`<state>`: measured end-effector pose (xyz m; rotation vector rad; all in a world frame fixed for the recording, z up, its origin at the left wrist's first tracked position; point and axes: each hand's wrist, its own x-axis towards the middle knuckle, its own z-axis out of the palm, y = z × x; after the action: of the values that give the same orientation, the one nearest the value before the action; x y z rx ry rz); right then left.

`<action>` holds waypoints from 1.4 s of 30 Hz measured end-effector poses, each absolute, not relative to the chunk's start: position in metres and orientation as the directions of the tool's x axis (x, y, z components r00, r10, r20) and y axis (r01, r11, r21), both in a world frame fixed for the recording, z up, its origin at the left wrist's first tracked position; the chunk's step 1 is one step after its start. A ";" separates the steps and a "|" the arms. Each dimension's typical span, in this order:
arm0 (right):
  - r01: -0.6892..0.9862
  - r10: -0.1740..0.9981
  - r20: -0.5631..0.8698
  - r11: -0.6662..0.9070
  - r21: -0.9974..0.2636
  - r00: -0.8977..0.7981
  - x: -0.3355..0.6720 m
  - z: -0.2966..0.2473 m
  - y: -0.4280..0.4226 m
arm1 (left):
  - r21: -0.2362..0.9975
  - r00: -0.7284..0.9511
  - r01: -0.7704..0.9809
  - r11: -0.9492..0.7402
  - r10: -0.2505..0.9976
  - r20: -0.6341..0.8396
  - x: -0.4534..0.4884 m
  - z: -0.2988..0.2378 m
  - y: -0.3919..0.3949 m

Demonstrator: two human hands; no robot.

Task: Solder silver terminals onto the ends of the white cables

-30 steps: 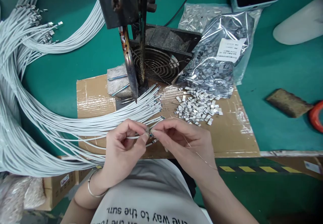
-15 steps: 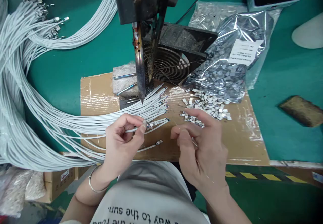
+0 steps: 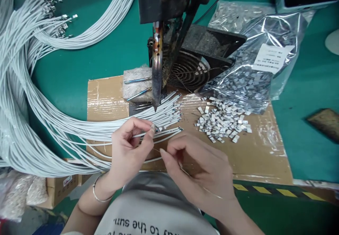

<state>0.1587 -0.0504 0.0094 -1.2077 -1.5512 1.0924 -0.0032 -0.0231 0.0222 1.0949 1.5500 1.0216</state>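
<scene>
My left hand (image 3: 134, 146) pinches the end of a white cable between thumb and forefinger. A small metal connector (image 3: 160, 128) sticks out past those fingertips. To its right, my right hand (image 3: 200, 171) has thumb and forefinger closed on a thin solder wire (image 3: 212, 193), which trails back across the palm; its short tip points toward my left hand. Above both hands a soldering iron (image 3: 156, 69) hangs tip down from a dark holder, apart from the connector. The bundle of white cables (image 3: 148, 116) lies beneath the iron, ends to the right.
Loose metal connectors (image 3: 225, 120) lie heaped on the cardboard (image 3: 254, 157). Behind them are a plastic bag of connectors (image 3: 246, 86) and a black fan (image 3: 190, 69). A block (image 3: 136, 83) with metal rods stands left of the iron. A brown sponge-like pad (image 3: 324, 124) lies far right.
My right hand has moved left and closed on the solder wire, away from the connector heap and nearer my left hand. My left hand keeps its pinch on the cable. The camera view has shifted slightly.
</scene>
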 end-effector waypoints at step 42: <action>0.174 0.983 0.133 0.110 -0.979 0.128 0.149 -0.009 -0.036 | 0.964 -0.208 0.245 0.106 0.977 -0.054 0.004 0.019 -0.015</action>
<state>0.1486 -0.0360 -0.0088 -1.2992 -1.2791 0.9326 0.0042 -0.0154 0.0192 1.2322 1.5887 1.1604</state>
